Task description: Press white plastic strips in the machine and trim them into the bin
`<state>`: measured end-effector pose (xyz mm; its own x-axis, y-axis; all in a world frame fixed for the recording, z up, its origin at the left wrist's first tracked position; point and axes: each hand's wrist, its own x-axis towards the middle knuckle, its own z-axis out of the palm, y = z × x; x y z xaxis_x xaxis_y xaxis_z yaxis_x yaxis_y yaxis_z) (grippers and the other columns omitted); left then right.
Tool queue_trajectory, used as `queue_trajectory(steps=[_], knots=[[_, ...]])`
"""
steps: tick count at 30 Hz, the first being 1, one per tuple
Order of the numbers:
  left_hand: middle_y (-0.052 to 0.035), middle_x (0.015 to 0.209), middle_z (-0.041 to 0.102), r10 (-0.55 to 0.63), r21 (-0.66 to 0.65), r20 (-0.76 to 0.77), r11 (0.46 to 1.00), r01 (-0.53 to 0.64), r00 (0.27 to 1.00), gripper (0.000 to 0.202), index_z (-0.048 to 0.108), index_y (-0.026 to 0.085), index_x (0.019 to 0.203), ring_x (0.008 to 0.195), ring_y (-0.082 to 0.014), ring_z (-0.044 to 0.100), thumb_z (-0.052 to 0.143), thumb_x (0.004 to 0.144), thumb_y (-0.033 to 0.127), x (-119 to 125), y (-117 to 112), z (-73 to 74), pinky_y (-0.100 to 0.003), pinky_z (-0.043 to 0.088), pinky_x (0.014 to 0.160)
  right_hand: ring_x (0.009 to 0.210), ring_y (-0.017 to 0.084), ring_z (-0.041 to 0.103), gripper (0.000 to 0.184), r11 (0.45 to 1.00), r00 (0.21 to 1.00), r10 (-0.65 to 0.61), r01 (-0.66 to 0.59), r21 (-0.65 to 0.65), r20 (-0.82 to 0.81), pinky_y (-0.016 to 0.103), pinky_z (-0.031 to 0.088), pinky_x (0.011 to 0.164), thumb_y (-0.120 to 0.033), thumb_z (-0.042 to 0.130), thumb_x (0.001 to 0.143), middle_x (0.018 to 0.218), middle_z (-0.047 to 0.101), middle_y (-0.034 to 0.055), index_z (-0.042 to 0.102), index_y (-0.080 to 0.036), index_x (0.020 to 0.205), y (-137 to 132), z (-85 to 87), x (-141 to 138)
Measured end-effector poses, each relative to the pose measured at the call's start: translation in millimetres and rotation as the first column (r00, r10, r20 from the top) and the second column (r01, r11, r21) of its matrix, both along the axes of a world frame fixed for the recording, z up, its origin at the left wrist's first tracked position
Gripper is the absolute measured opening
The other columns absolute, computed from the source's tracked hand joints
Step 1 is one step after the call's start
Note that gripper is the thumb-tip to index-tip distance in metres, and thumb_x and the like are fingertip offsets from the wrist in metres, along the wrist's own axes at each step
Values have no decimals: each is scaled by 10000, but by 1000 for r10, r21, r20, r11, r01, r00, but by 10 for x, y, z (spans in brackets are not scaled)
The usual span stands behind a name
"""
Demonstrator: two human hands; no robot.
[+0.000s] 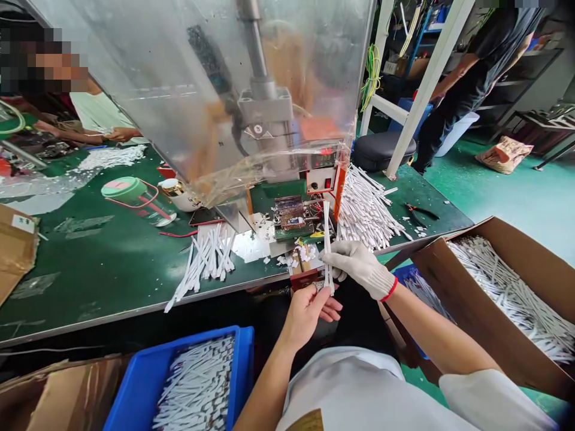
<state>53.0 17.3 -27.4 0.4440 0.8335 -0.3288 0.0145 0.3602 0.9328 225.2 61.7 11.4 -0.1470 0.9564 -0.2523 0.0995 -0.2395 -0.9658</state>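
A green workbench (90, 287) fills the middle of the view, with a press (265, 102) standing on it behind a clear plastic sheet (135, 90). The sheet hangs between the person and the far side of the bench, partly screening the press's metal column. A co-worker's hand (126, 134) rests beyond it, near a heap of white scraps. Another person (467, 78) stands at the upper right, past a white frame and a black stool (381, 149).

On the near side, a cardboard box (476, 287) at the right and a blue plastic crate (135, 383) at the lower left both hold masses of white strips. More strips lie loose on the bench in a pile (366, 209) beside the press and a smaller pile (206, 263) in front of it. Black-handled pliers (422, 212) lie near the bench's right edge.

A long white strip (327, 251) stands upright just in front of the press's circuit board (290, 215). The gloved right hand (359, 269) pinches it with closed fingers, while the bare left hand (305, 317) grips its lower end, fingers curled.
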Motion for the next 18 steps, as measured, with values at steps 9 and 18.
queue_trajectory(steps=[9,18], knots=[[-113,763,745,121,-108,52,987,-115,991,471,652,81,1014,623,-200,727,651,851,523,-70,-92,-146,-251,559,553,512,123,576,314,997,988,65,-69,26,141,199,467,469,-421,643,853,593,591,13,587,-148,707,-34,-42,-183],[-89,721,734,274,-169,127,953,-252,953,543,664,80,1019,621,-187,723,723,769,557,-165,18,-126,-225,542,557,432,35,332,378,963,959,196,-227,-146,-203,174,225,379,-476,778,754,569,500,-28,648,-121,774,484,-322,-328]])
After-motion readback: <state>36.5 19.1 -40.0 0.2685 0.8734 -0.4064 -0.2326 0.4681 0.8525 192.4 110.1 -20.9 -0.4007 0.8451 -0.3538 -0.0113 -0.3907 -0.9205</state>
